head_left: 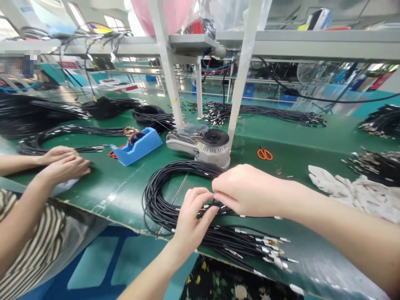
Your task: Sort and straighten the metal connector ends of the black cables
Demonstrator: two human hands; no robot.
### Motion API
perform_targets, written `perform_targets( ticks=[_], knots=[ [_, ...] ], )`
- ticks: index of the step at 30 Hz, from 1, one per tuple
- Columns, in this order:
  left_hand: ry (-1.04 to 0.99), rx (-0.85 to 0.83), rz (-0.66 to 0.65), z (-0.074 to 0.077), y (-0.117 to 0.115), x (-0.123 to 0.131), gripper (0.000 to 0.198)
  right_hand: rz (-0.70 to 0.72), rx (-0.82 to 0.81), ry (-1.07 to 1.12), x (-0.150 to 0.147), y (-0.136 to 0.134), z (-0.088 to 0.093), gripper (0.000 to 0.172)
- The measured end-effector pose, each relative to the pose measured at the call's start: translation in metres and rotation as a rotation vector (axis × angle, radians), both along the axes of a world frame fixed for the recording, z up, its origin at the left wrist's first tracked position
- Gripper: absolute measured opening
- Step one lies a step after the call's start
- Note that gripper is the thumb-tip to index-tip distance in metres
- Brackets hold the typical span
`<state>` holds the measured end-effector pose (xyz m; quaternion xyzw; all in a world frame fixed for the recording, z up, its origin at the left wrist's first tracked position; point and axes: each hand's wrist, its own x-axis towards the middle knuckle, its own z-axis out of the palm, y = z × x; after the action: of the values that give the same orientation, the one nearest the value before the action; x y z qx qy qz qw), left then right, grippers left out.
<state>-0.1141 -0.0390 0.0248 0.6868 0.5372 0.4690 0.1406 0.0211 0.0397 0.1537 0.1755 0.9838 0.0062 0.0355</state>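
Note:
A looped bundle of black cables lies on the green table, with white labels and metal-tipped ends fanned out at lower right. Over this bundle my left hand is closed, thumb and fingers pinching a black cable beside a white label. My right hand meets it fingertip to fingertip, its fingers pressed together. Whatever my right fingers pinch is too small and hidden to make out. Just behind my hands sits a grey round tape dispenser with a black reel on top.
A blue tape holder and orange-handled scissors lie on the table. White gloves rest at right. More cable bundles line the back. White shelf posts rise behind. At left are a co-worker's hands.

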Motion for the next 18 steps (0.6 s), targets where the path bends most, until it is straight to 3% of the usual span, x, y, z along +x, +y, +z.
perform_targets(
  ticks=[3, 5, 9, 11, 14, 18],
  knots=[
    [0.09, -0.079, -0.104, -0.002, 0.002, 0.001, 0.017, -0.064, -0.001, -0.017, 0.014, 0.003, -0.003, 0.019],
    [0.208, -0.137, -0.17, -0.008, 0.007, 0.008, 0.024, -0.135, -0.027, -0.033, 0.032, 0.009, -0.015, 0.02],
    [0.57, -0.139, -0.117, -0.024, 0.023, 0.035, 0.07, -0.305, -0.094, -0.06, 0.082, 0.017, -0.062, 0.02],
    [0.711, -0.123, -0.113, -0.031, 0.033, 0.049, 0.078, -0.372, -0.113, -0.051, 0.106, 0.016, -0.088, 0.019],
    [0.844, -0.107, -0.152, -0.035, 0.045, 0.064, 0.072, -0.453, -0.158, -0.022, 0.138, 0.003, -0.117, 0.018],
    [0.97, -0.108, -0.103, -0.038, 0.056, 0.069, 0.049, -0.529, -0.243, 0.069, 0.17, -0.024, -0.137, 0.02]
  ],
)
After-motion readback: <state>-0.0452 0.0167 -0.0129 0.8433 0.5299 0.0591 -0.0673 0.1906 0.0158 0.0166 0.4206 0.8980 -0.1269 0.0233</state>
